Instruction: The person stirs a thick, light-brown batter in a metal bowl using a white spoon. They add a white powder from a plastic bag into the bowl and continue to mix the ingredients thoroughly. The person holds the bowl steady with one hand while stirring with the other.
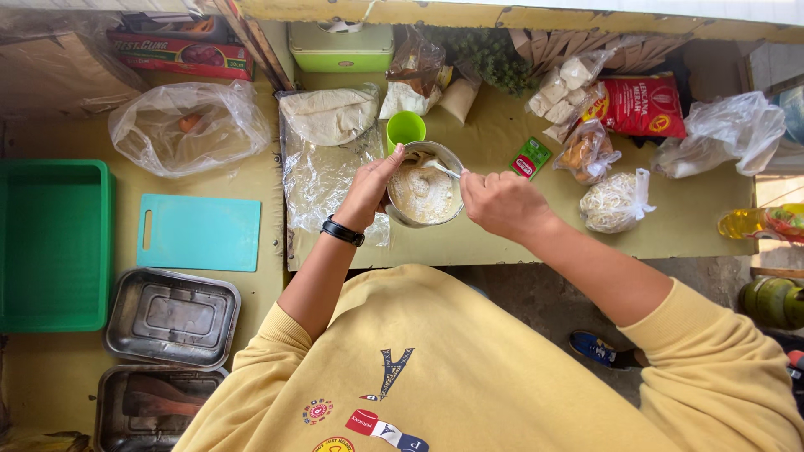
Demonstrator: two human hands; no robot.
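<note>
left hand (368, 188) gripped rim of metal bowl (425, 194) of pale flour on desk (502, 238); right hand (502, 203) fingers closed round spoon (441, 170) dipped inside; green cup (405, 129) just behind.

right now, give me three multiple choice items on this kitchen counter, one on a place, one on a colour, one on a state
1. Where is the green cup relative to the metal bowl?
A. just beyond it
B. inside the green bin
C. on the cutting board

2. What colour is the cutting board?
A. red
B. light blue
C. black

3. What is the left hand doing?
A. resting on the metal tray
B. holding the oil bottle
C. gripping the bowl's rim

Answers:
1. A, the cup stands at the bowl's far edge.
2. B, the board left of the bowl is pale blue.
3. C, its grip is on the rim while the right hand holds a spoon in the floury mix.
</note>
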